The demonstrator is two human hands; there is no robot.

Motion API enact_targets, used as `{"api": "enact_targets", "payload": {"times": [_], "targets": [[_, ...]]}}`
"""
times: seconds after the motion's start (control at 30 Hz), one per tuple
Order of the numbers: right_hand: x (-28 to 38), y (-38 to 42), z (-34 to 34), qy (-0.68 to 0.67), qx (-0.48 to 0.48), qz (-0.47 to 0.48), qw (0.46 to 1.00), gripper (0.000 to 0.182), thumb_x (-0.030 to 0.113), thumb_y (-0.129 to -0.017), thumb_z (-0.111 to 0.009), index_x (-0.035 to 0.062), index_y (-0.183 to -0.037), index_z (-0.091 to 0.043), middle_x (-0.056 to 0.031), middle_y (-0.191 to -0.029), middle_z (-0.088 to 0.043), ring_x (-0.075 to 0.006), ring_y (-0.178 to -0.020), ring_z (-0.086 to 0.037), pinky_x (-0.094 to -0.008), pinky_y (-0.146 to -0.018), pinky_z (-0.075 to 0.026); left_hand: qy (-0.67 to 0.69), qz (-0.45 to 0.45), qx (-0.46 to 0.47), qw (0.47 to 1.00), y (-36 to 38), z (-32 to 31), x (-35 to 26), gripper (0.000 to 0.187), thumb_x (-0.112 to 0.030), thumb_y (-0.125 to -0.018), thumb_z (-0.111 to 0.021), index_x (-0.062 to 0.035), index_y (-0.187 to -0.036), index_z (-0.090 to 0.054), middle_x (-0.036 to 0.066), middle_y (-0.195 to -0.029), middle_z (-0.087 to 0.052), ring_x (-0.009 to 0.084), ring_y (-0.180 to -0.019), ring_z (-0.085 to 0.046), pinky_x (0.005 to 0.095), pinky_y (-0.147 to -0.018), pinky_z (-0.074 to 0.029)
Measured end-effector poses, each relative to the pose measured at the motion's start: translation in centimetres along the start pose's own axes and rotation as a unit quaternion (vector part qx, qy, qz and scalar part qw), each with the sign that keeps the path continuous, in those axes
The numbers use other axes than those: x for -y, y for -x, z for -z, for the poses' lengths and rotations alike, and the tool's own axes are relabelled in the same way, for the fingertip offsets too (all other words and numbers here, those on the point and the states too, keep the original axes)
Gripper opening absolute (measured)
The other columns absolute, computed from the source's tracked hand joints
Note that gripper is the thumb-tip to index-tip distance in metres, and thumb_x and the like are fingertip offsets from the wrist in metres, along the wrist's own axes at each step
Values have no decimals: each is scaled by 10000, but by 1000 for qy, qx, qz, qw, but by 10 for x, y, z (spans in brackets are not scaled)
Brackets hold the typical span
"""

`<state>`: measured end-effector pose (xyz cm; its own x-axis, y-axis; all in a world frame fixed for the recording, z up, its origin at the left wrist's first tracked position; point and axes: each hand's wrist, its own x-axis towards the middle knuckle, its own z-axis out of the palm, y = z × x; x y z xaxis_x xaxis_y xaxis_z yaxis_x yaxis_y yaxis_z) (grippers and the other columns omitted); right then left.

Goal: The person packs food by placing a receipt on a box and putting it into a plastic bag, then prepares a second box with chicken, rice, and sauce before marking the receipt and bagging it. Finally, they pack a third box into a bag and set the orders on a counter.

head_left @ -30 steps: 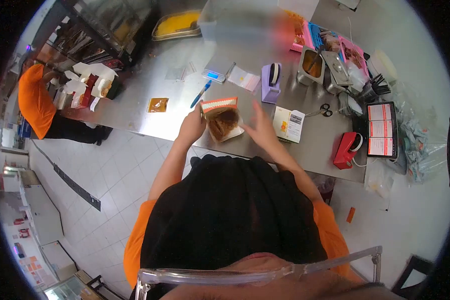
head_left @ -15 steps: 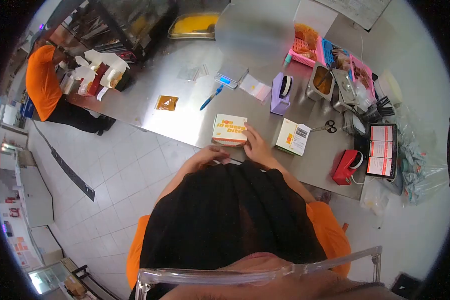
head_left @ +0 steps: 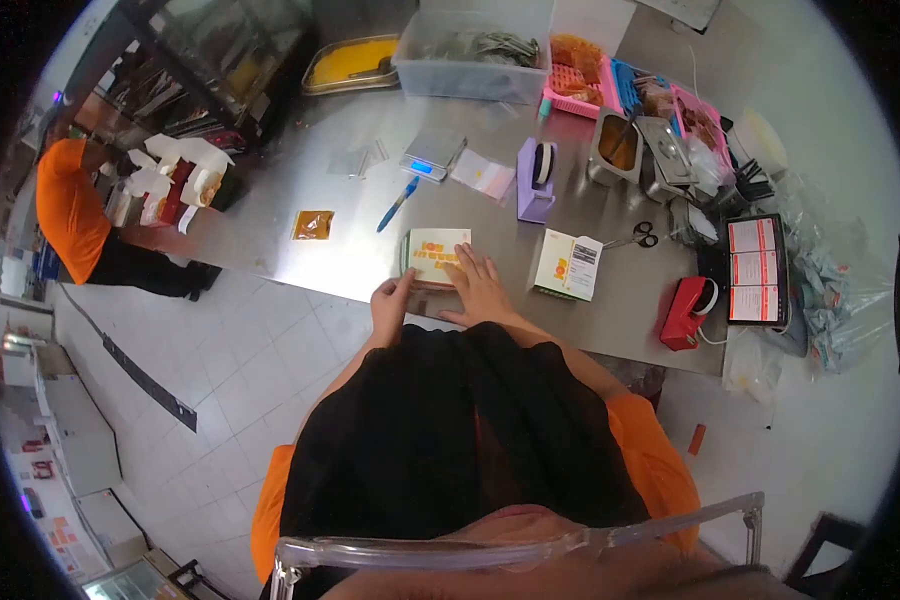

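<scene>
A small white cardboard food box (head_left: 438, 250) with orange lettering stands near the front edge of the steel table. At its front left corner, my left hand (head_left: 392, 303) holds the side with closed fingers. My right hand (head_left: 482, 291) lies over the box's front right part, fingers stretched and apart on the lid. A second box of the same kind (head_left: 562, 265), with a printed label on it, stands to the right of my right hand. Beyond the first box lie a blue pen (head_left: 398, 204) and a flat sachet of brown sauce (head_left: 313, 225).
A small scale (head_left: 433, 155), a purple tape dispenser (head_left: 536, 185), scissors (head_left: 642, 236), a red tape dispenser (head_left: 686, 315) and a screen (head_left: 755, 268) stand around. Behind are a clear bin (head_left: 470, 75) and a metal sauce pan (head_left: 613, 150). A person in orange (head_left: 73, 215) works at the far left.
My left hand has come up from the table's front edge to the box's left side. My right hand's fingers have spread further over the lid. The whole view has shifted slightly.
</scene>
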<state>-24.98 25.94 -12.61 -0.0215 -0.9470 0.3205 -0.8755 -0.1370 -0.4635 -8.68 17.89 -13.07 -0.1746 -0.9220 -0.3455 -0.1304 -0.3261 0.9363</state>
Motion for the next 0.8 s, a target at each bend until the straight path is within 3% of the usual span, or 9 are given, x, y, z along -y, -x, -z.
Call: {"api": "enact_targets", "payload": {"times": [0.2, 0.3, 0.4, 0.47, 0.53, 0.57, 0.63, 0.73, 0.8], "targets": [[-28, -8, -33, 105, -9, 2, 994, 590, 172, -658, -653, 152, -1222, -484, -190, -1340, -330, -336, -1285, -278, -481, -1021, -261, 52, 84, 102, 990, -23, -5, 46, 347, -286, -803, -650, 48, -877, -591, 99, -762, -599, 151, -682, -572, 254, -642, -466], [-30, -2, -25, 127, 17, 15, 992, 555, 174, -688, -636, 152, -1222, -487, -198, -1341, -327, -347, -1297, -249, -492, -1004, -273, 161, 126, 98, 974, -19, -7, 59, 486, -212, -781, -683, 84, -1101, -468, 163, -974, -552, 202, -824, -575, 278, -693, -481], [-35, -9, 19, 21, 31, 24, 999, 513, 198, -711, -638, 110, -1195, -491, -204, -1325, -343, -360, -1275, -266, -489, -979, -289, -21, -42, 44, 998, -18, -14, 56, 792, -201, -656, -793, 67, -1227, -314, 232, -1171, -418, 230, -880, -569, 326, -764, -488], [-61, -22, 36, -8, -90, -33, 995, 518, 226, -703, -660, 64, -1168, -498, -205, -1299, -358, -367, -1216, -319, -479, -962, -300, -338, -200, 32, 919, -34, -10, 35, 1075, -321, -522, -854, 59, -1296, -213, 242, -1244, -321, 324, -1089, -455, 405, -844, -443], [-99, -44, 48, 12, -259, -158, 953, 495, 261, -712, -666, 36, -1129, -522, -211, -1234, -399, -370, -1126, -379, -467, -953, -302, -485, -368, 21, 793, -35, -13, 9, 1172, -382, -454, -870, 62, -1309, -203, 243, -1228, -351, 356, -1154, -391, 436, -889, -412], [-118, -55, 55, 6, -313, -221, 924, 462, 276, -728, -656, 32, -1103, -542, -217, -1185, -434, -368, -1078, -406, -458, -950, -301, -506, -345, 53, 789, -38, -17, 2, 1164, -400, -440, -869, 62, -1292, -223, 244, -1244, -342, 362, -1174, -364, 436, -910, -394], [-161, -72, 46, -46, -214, -375, 901, 386, 298, -768, -629, 31, -1041, -576, -183, -1095, -508, -329, -1044, -444, -464, -884, -362, -545, -302, 113, 773, -45, -24, -13, 1152, -436, -413, -867, 62, -1258, -262, 245, -1275, -325, 374, -1213, -311, 437, -950, -358], [-164, -84, 63, -554, -153, -484, 659, 343, 287, -817, -598, 27, -1040, -578, -148, -1011, -565, -302, -1002, -517, -493, -824, -428, -526, -159, 109, 828, -30, -43, -42, 1029, -456, -412, -864, 58, -1140, -349, 253, -1200, -436, 347, -1110, -449, 403, -887, -422], [-156, -71, 63, -561, -219, -414, 683, 287, 236, -803, -594, 25, -996, -603, -114, -988, -585, -273, -908, -571, -492, -722, -477, -454, -120, 88, 878, -35, -43, -28, 948, -460, -429, -859, 48, -1066, -375, 222, -1055, -523, 335, -968, -531, 380, -806, -461]]}}
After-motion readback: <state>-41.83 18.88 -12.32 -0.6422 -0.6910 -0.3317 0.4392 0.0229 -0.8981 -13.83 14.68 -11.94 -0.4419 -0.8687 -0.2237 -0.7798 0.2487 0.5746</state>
